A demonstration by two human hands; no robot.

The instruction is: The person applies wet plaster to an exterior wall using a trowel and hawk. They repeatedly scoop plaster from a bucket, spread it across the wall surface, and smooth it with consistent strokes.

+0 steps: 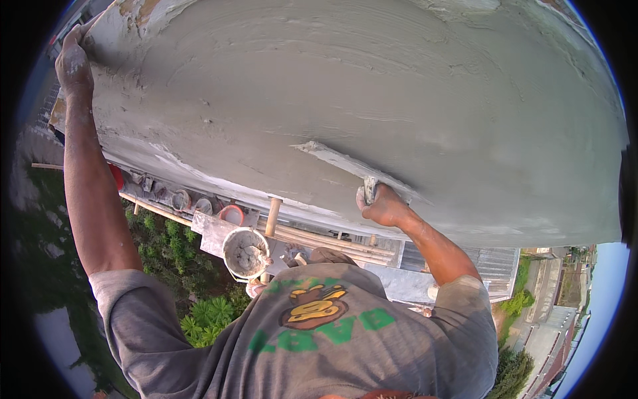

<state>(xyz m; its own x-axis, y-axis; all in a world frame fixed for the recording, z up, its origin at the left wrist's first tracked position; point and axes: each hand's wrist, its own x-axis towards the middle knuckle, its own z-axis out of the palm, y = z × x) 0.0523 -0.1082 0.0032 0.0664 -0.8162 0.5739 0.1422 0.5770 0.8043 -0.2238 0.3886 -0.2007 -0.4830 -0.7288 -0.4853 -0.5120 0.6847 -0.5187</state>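
My left hand point(74, 65) reaches up at the upper left, its fingers wrapped over the rough edge of a grey plastered surface point(465, 100). My right hand point(385, 207), right of centre, grips the handle of a long plastering float point(349, 166), whose blade lies against the wet-looking plaster and carries smears of mortar along it. The plaster shows swirled marks and a few small lumps. Below, between my arms, a white bucket point(247, 259) holds grey mortar.
Bamboo poles point(332, 245) and boards run below the plastered surface, with small containers and a red-rimmed basin point(231, 214) on them. Corrugated metal sheeting point(495, 266) lies at the right. Treetops point(206, 322) and distant buildings point(551, 306) show far below, indicating height.
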